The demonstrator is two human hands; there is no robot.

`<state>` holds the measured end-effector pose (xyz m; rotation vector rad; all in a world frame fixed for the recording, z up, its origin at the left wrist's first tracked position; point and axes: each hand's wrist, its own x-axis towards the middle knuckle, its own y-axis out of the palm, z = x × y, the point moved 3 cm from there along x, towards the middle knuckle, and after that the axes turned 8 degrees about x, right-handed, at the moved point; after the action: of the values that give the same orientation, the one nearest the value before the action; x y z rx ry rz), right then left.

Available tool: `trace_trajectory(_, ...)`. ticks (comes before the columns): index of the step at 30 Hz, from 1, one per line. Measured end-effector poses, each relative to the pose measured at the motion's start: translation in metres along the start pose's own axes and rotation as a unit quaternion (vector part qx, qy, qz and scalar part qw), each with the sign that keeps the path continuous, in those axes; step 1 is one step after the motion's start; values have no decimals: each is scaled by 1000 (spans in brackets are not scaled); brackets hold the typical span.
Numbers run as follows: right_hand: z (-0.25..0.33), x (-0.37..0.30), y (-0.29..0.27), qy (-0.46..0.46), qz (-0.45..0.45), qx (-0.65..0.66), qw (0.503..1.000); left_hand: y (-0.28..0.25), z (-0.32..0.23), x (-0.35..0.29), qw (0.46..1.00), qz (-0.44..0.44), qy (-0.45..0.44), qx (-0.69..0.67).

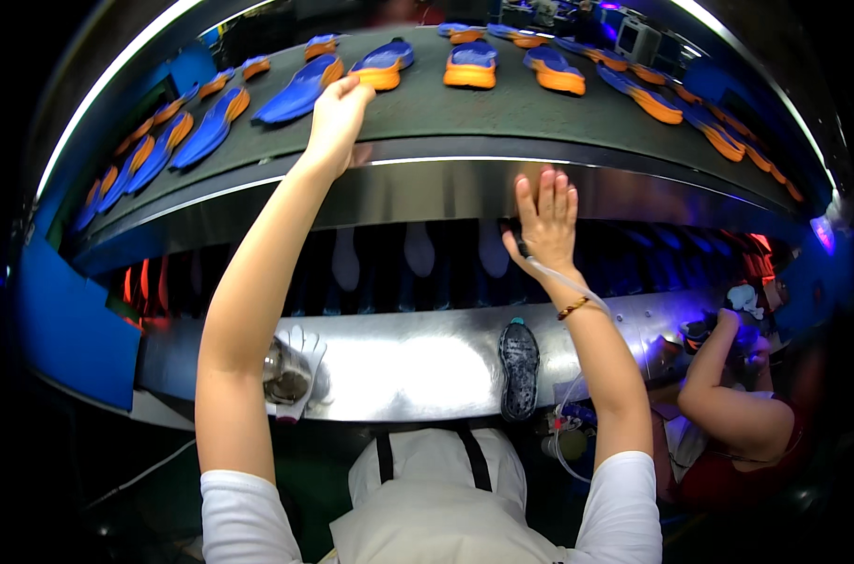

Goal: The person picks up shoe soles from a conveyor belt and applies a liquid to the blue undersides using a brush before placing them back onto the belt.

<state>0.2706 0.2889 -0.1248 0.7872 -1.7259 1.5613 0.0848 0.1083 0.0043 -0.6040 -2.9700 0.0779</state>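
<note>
At the front edge of a dark conveyor belt (408,122), my left hand (338,122) has its fingers closed at the orange end of a blue-and-orange shoe sole (382,66). Another such sole (300,92) lies just left of that hand. My right hand (546,221) is lower, fingers stretched out, over the shiny metal edge (436,193) below the belt. Beside its thumb is a small dark piece, and a thin pale tube (577,287) runs from there across the wrist. How that piece is kept there is hidden.
Several more soles (470,64) line the belt. On the metal ledge (408,367) below, a dark shoe bottom (518,371) lies in front of me. A see-through jar (286,371) and a white glove (307,348) are beside my left arm. A co-worker's arm (718,376) is at right.
</note>
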Motion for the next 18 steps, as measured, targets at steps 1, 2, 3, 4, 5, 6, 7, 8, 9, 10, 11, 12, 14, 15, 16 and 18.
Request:
trace_trajectory(1, -3, 1, 5, -14, -21, -12, 1000, 6, -4, -1, 996, 38, 39, 75)
trace_trajectory(2, -5, 1, 8, -23, -48, -3, 999, 10, 1, 15, 964, 34, 133, 225)
trace_trajectory(3, -3, 4, 14, -38, -81, -14, 996, 7, 7, 30, 902, -4, 221, 370)
trace_trajectory(4, -5, 4, 17, -51, -108, -33, 992, 20, 4, 28, 860, 11, 206, 467)
trace_trajectory(5, -9, 3, 21, -54, -126, -47, 989, 33, 0, 32, 793, -12, 251, 555)
trace_trajectory(6, -12, 1, 24, -62, -142, -61, 986, 41, -2, 37, 718, -38, 290, 631)
trace_trajectory(7, -12, 3, 24, -62, -146, -44, 986, 44, -9, 43, 679, -63, 363, 635)
trace_trajectory(8, -12, 2, 26, -60, -153, -42, 985, 47, -19, 52, 649, -82, 404, 640)
trace_trajectory(9, -10, 4, 29, -66, -167, -45, 983, 43, -19, 75, 637, -108, 406, 647)
trace_trajectory(10, -10, 4, 29, -71, -180, -50, 980, 43, -19, 89, 624, -133, 410, 652)
trace_trajectory(11, -11, 3, 30, -72, -188, -59, 978, 41, -12, 102, 663, -156, 358, 639)
trace_trajectory(12, -12, 2, 30, -75, -203, -73, 974, 44, -3, 105, 685, -174, 313, 634)
trace_trajectory(14, -18, 3, 31, -89, -221, -120, 964, 46, 13, 118, 693, -132, 142, 694)
trace_trajectory(15, -20, -1, 32, -84, -216, -109, 967, 49, 11, 117, 686, -117, 145, 703)
trace_trajectory(16, -18, -3, 32, -80, -209, -100, 970, 45, 7, 112, 673, -106, 144, 717)
trace_trajectory(18, -16, -3, 33, -73, -195, -73, 975, 36, 12, 114, 696, -140, 140, 690)
